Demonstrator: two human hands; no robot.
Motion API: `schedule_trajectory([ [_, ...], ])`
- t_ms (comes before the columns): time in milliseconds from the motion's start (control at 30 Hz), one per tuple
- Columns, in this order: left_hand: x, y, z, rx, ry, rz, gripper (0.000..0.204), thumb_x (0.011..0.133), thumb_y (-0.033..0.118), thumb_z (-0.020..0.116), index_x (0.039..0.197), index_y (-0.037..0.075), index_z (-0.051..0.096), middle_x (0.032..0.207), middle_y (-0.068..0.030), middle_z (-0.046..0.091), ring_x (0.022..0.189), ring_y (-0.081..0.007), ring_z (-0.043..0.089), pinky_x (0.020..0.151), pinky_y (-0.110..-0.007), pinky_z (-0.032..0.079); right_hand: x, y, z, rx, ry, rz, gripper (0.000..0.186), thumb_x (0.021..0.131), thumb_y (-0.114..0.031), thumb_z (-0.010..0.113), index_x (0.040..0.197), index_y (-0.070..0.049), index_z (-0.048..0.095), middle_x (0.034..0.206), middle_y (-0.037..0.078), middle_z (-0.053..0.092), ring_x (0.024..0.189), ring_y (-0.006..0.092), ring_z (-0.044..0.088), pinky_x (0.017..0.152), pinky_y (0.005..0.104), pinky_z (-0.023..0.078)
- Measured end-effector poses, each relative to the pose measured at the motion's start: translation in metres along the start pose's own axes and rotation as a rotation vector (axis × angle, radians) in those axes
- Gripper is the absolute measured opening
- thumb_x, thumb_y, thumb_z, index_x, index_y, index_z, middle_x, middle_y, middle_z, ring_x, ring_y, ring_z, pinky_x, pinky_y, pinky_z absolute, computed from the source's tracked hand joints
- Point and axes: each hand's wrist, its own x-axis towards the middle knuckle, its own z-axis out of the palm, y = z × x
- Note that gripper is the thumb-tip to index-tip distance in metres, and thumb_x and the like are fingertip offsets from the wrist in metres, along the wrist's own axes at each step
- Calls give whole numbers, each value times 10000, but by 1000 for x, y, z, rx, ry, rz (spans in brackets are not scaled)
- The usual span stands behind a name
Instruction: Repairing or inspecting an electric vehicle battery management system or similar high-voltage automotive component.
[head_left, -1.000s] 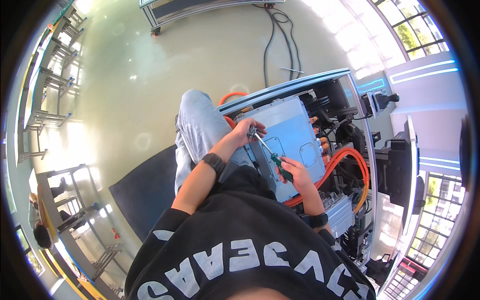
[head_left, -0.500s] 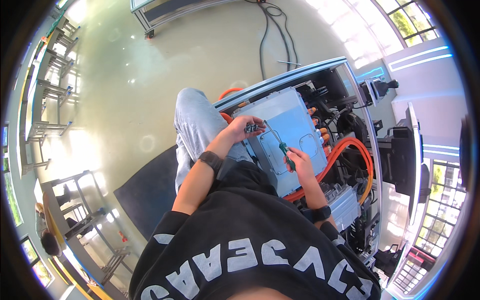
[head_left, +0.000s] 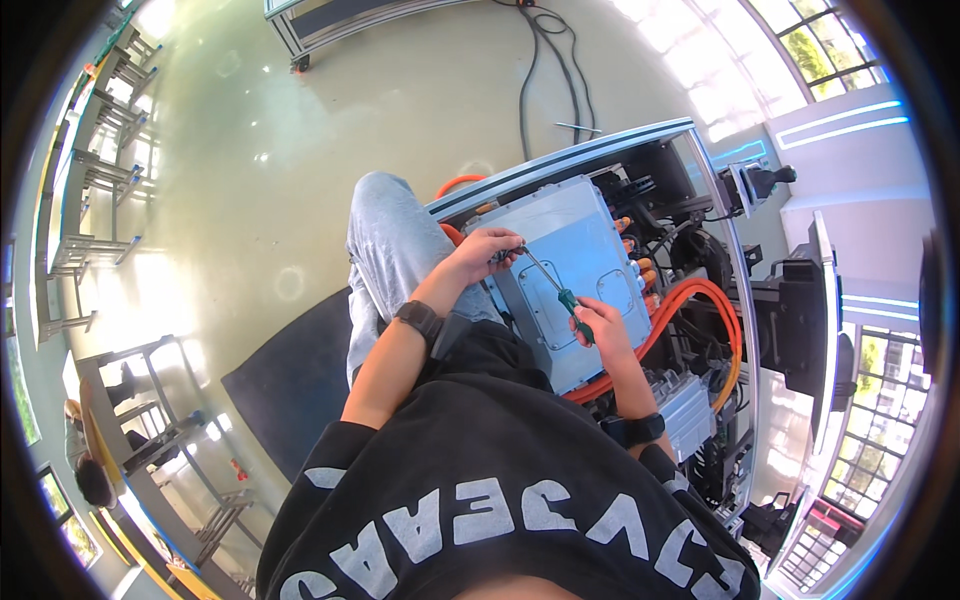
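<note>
The person's right hand [head_left: 597, 324] was wrapped around the green handle of a screwdriver [head_left: 565, 297], its slim metal shaft pointing away from the body and to the left. The left hand [head_left: 480, 254] was partly curled, thumb and fingers drawn together close to the screwdriver's tip, holding small metal pieces [head_left: 502, 256]; their number and exact shape were too small to make out, and whether the tip touched them could not be told. The screwdriver lay between the two hands, over a flat silver box [head_left: 560, 222].

The screwdriver looked light and stiff, its thick handle the surest place to take hold; the bare shaft was probably smoother and easier to slip on. The metal pieces seemed hard, light and easy to drop, best kept in curled fingers or pinched at the fingertips.

Around the hands, the box sat inside a metal frame [head_left: 580, 162], with thick orange cables [head_left: 700, 287] looping to its right. A knee in pale jeans [head_left: 385, 212] was just left of the box. Further out, a dark mat [head_left: 285, 385] lay on the pale floor [head_left: 250, 200], black cords [head_left: 573, 88] trailed beyond the frame, and another person [head_left: 94, 482] was at the far left
</note>
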Motion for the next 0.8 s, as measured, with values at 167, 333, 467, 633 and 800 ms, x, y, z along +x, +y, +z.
schedule_trajectory([
  [167, 4, -1, -4, 14, -56, -4, 162, 887, 126, 623, 996, 7, 617, 863, -36, 600, 740, -82, 543, 631, -206, 466, -1, -2, -4, -37, -18, -20, 271, 894, -152, 521, 1078, 28, 608, 712, 30, 582, 516, 68, 476, 468, 214, 336],
  [333, 1, 2, 1, 16, -67, -4, 157, 893, 129, 616, 985, 2, 624, 827, -21, 580, 724, -77, 529, 610, -202, 454, -5, -10, -2, 57, -15, 36, 260, 894, -146, 517, 1057, 37, 606, 697, 41, 579, 512, 70, 474, 457, 212, 338],
  [467, -1, 3, 0, -16, -125, 14, 184, 897, 145, 617, 1002, -5, 613, 842, -15, 563, 722, -75, 505, 609, -197, 428, 1, -3, -11, 475, -210, 227, 295, 894, -169, 500, 1077, 49, 576, 725, 73, 571, 512, 99, 457, 459, 223, 337],
  [633, -4, 5, 5, -11, -150, 17, 261, 916, 215, 602, 1034, -17, 606, 834, -7, 549, 712, -63, 482, 602, -199, 411, 2, 1, -9, 451, -151, 176, 287, 901, -191, 500, 1064, 33, 577, 742, 82, 568, 513, 110, 447, 455, 226, 320],
  [800, -5, 5, 0, -5, -89, -13, 341, 918, 286, 598, 1054, -26, 619, 810, -5, 555, 710, -64, 502, 592, -190, 416, 10, -4, -23, 517, -32, 117, 278, 897, -208, 515, 1048, 15, 585, 735, 76, 573, 504, 108, 448, 451, 225, 315],
])
